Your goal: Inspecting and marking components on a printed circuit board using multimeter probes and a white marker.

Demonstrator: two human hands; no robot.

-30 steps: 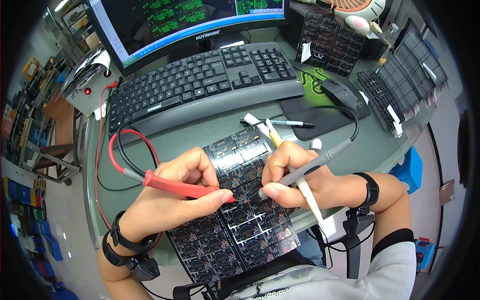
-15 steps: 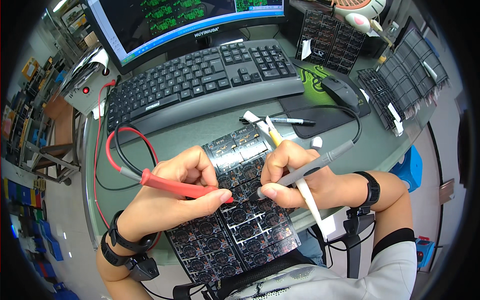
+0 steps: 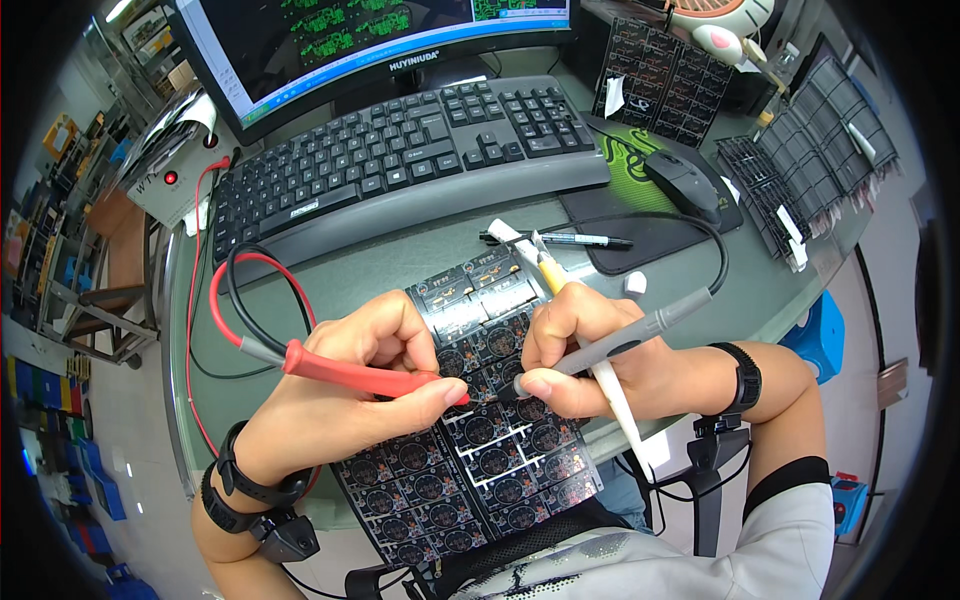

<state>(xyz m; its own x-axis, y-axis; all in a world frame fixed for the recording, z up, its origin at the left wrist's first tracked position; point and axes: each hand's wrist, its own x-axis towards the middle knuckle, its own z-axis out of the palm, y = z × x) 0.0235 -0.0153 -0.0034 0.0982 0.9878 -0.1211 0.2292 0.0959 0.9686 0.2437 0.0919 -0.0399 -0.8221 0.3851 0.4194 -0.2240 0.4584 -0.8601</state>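
Note:
My left hand [image 3: 365, 365] is closed around a red test probe [image 3: 340, 370], its tip pointing down at a black circuit board panel [image 3: 500, 455]. In my right hand [image 3: 605, 355] is a grey test probe [image 3: 625, 340], with its tip close to the red one near the panel's middle. I cannot tell whether the tips touch the board. A white-handled tool with a yellow band, perhaps tweezers or a brush [image 3: 620, 408], also runs through the right hand. The panel, covered with rows of round printed patterns, lies tilted over the table's front edge; my hands hide part of it.
Beyond the panel are a keyboard [image 3: 420, 165], a monitor [image 3: 350, 40] and a mouse [image 3: 682, 185] on a mat. A black marker [image 3: 590, 241] and a white cap [image 3: 634, 284] lie close by. More board panels [image 3: 830, 130] stand at the right. Probe leads [image 3: 215, 290] loop at the left.
Both hands and probes hold almost the same place, with only a very slight shift to the right.

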